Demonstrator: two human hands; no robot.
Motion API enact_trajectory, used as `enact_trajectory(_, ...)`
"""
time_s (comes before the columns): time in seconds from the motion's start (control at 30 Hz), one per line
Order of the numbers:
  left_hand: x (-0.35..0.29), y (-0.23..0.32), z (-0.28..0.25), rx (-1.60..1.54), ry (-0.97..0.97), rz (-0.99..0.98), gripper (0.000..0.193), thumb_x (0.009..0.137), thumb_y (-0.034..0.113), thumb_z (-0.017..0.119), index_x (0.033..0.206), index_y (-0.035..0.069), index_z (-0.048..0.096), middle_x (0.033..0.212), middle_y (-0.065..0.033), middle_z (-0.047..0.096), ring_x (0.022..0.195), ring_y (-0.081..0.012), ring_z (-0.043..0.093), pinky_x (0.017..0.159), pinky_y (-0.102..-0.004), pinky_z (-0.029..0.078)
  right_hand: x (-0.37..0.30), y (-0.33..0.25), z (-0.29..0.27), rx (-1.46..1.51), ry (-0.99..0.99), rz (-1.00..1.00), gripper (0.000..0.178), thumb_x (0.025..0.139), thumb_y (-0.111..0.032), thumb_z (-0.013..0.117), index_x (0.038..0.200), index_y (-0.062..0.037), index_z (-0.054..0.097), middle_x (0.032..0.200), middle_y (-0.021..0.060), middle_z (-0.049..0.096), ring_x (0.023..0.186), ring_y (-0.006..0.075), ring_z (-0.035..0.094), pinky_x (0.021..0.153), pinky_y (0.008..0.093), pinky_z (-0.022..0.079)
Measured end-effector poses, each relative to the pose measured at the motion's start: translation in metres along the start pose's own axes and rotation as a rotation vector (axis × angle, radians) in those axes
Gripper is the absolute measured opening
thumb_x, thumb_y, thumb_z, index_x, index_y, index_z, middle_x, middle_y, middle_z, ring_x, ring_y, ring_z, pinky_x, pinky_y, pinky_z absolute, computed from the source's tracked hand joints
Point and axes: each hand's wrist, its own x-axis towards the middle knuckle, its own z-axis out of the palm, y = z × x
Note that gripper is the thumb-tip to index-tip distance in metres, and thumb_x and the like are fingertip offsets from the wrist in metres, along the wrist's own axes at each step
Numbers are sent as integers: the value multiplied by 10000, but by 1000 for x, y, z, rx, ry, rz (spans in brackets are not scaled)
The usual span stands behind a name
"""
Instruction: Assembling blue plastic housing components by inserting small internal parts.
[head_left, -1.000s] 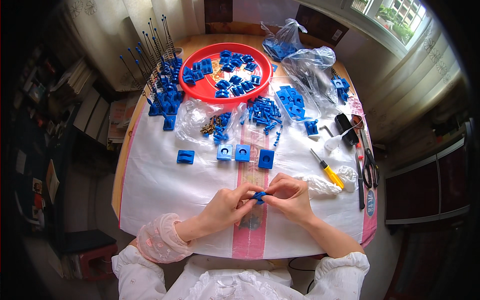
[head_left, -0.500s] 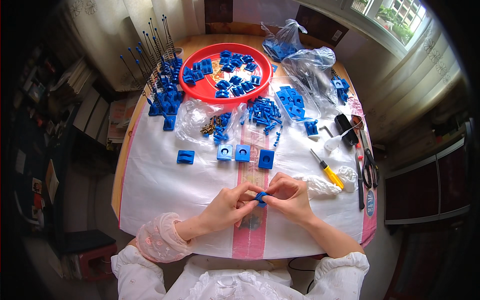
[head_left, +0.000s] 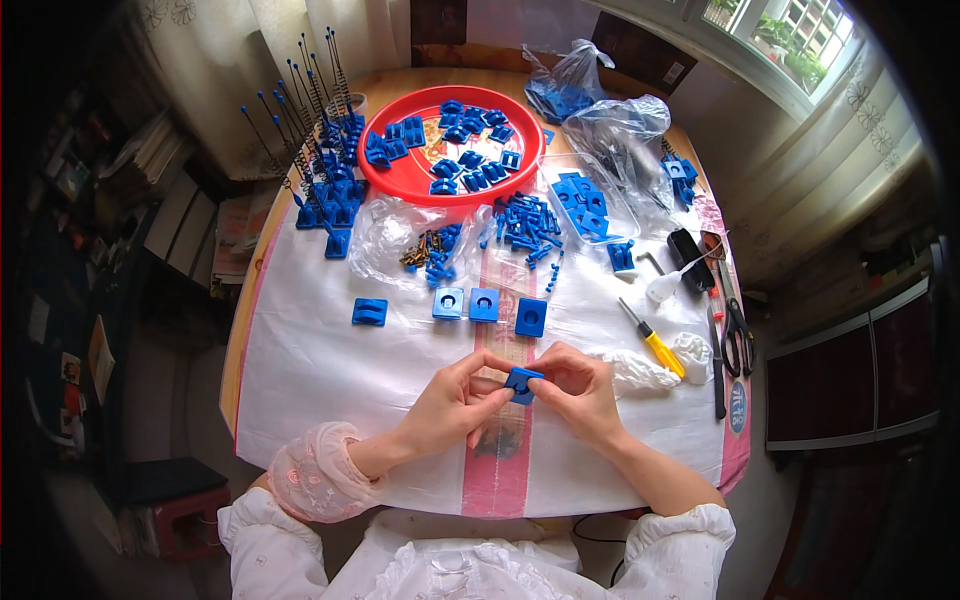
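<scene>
Between my two hands, close to my body, I hold a small blue square plastic piece [head_left: 521, 384] with its broad face turned up toward me. My left hand [head_left: 462, 402] pinches its left edge with thumb and fingers. At the opposite edge, my right hand [head_left: 577, 396] grips it between thumb and forefinger. Beyond my hands several blue square pieces lie in a loose row: a curved-top blue part [head_left: 369, 312] at the left, two squares with openings [head_left: 447, 304], and a darker square [head_left: 530, 317] at the right.
A red tray [head_left: 376, 181] holds blue parts at the back. Blue bases with springs [head_left: 335, 215] stand far left. A clear bag [head_left: 375, 250] with screws and loose blue pegs [head_left: 528, 225] lie mid-table. To the right are a yellow screwdriver [head_left: 662, 352], scissors [head_left: 738, 335] and plastic bags [head_left: 630, 130].
The blue piece has been tilted in my fingers, so its flat square face now shows. Both hands stay in nearly the same place.
</scene>
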Motion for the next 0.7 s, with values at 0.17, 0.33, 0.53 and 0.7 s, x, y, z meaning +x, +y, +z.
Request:
enact_trajectory(0.17,0,0,2,-8,6,-7,228,968,29,562,1183,5,494,811,-98,708,430,-68,542,375,-206,373,-1,3,-4,-31,1,-3,115,822,38,698,937,39,700,882,69,640,813,114,606,722,260,486)
enact_trajectory(0.33,1,1,1,-33,-10,-19,230,961,37,578,1174,4,499,800,-102,706,428,-69,541,374,-206,368,-1,1,-2,-12,14,-13,85,815,47,700,899,44,701,862,74,644,789,113,614,684,253,498)
enact_trajectory(0.53,2,-2,-1,-31,-19,-19,233,952,36,590,1169,9,507,836,-125,718,428,-67,539,373,-205,370,-1,1,-2,-33,9,-32,78,810,56,701,886,40,706,859,79,645,763,114,623,660,247,501)
enact_trajectory(0.7,1,-3,-2,-34,-22,-12,231,949,35,592,1165,17,511,856,-133,721,427,-67,538,374,-204,375,-2,1,-2,-39,6,-15,73,808,56,703,879,37,709,852,78,646,757,111,620,660,246,498)
